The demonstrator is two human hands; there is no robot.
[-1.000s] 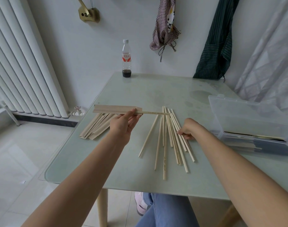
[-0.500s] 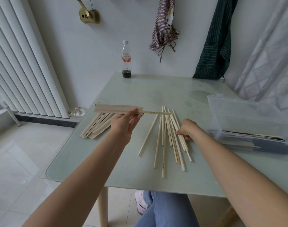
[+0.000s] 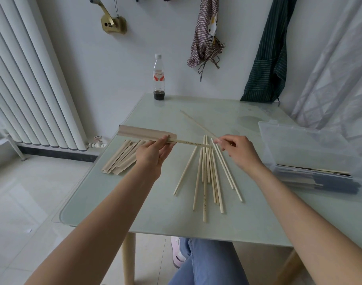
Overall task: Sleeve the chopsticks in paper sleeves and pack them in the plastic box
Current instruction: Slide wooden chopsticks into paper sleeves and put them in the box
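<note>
Since a second ago, the right hand (image 3: pixel 239 151) has been raised off the loose chopsticks (image 3: pixel 209 173), and a single chopstick (image 3: pixel 197 124) is now pinched between its thumb and fingertips, tip slanted away to the far left above the table (image 3: pixel 237 219). The left hand (image 3: pixel 153 153) is held level, thumb and fingers clamped on a brown paper sleeve (image 3: pixel 144 133); a sleeved chopstick (image 3: pixel 191 143) protrudes rightward, its long axis lying left to right. Spare sleeves (image 3: pixel 122 159) are piled left. The plastic box (image 3: pixel 311 153) is set at the right edge.
</note>
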